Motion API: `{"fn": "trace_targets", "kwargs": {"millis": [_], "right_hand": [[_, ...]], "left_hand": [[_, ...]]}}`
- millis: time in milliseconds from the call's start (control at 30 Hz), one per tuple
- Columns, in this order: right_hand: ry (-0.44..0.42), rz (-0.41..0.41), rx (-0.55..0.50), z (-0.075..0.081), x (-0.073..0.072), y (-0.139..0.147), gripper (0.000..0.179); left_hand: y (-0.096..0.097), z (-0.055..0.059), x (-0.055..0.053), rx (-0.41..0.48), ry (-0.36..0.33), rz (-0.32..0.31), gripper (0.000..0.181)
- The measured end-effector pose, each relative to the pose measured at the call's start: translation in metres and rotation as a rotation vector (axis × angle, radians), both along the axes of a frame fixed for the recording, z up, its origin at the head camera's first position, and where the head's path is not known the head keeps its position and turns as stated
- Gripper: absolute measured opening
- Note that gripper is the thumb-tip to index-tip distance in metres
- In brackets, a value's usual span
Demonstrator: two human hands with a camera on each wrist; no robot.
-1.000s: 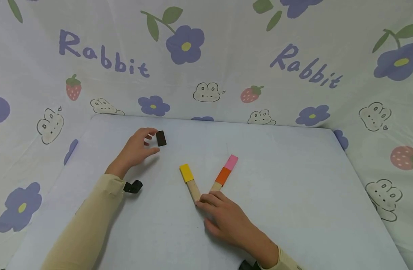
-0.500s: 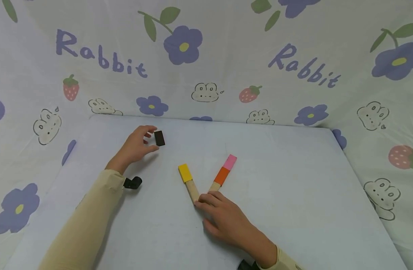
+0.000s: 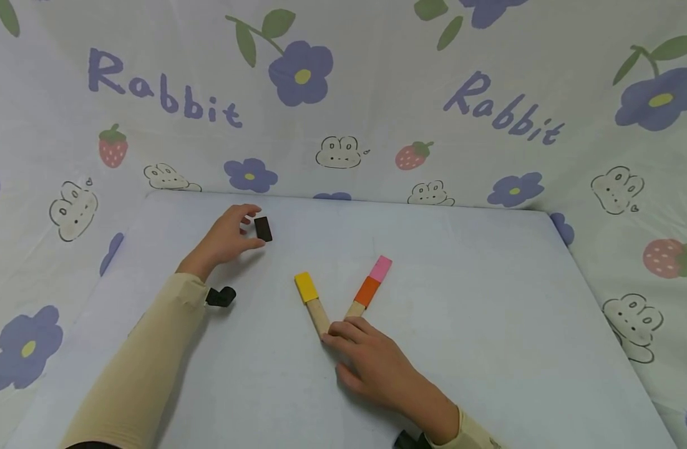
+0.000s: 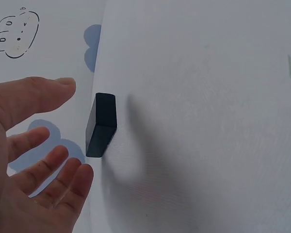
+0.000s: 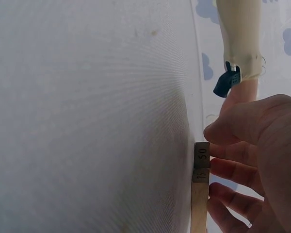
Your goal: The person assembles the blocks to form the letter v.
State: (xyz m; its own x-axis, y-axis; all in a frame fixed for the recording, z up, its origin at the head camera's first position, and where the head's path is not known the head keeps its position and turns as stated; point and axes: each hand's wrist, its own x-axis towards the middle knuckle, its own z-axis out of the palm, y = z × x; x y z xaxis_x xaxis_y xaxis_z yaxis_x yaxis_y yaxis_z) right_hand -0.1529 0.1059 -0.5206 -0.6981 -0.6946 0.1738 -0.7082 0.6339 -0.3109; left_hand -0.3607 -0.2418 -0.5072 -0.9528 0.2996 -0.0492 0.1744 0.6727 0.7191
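Observation:
My left hand (image 3: 222,238) reaches beside a small dark block (image 3: 263,229) at the table's far left. Its thumb and fingers are spread apart on either side, and the left wrist view shows a gap between them and the dark block (image 4: 105,116). My right hand (image 3: 374,365) rests its fingertips where two wooden strips meet in a V. The left strip is bare wood (image 3: 318,316) with a yellow block (image 3: 306,287) at its end. The right one carries an orange block (image 3: 367,292) and a pink block (image 3: 380,269). The fingers hide the V's point.
A white table (image 3: 489,324) lies under everything. Behind it hangs a white cloth (image 3: 365,75) printed with flowers, rabbits and strawberries. A black wrist camera (image 3: 221,297) sits at my left cuff. In the right wrist view, end blocks (image 5: 202,154) bear printed numbers.
My left hand has shifted slightly away from me, its fingers coming further around the dark block. The right hand stays on the strips. The whole head view has drifted a little.

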Motion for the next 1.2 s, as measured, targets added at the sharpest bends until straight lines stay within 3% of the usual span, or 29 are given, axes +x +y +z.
{"fn": "trace_targets", "kwargs": {"millis": [467,700,867,1200], "right_hand": [[-0.004,0.0,0.007,0.0,0.0,0.0,0.047],[-0.002,-0.003,-0.002,0.0,0.0,0.0,0.046],[0.013,0.003,-0.007,0.002,-0.001,0.0,0.047],[0.005,0.008,-0.008,0.007,-0.003,-0.001,0.046]], "left_hand": [[-0.002,-0.009,-0.009,-0.004,-0.005,-0.003,0.076],[-0.002,-0.013,-0.02,-0.043,-0.018,-0.016,0.076],[-0.001,-0.014,-0.029,-0.063,-0.031,-0.035,0.076],[-0.001,-0.009,-0.034,-0.083,-0.072,-0.046,0.074]]}}
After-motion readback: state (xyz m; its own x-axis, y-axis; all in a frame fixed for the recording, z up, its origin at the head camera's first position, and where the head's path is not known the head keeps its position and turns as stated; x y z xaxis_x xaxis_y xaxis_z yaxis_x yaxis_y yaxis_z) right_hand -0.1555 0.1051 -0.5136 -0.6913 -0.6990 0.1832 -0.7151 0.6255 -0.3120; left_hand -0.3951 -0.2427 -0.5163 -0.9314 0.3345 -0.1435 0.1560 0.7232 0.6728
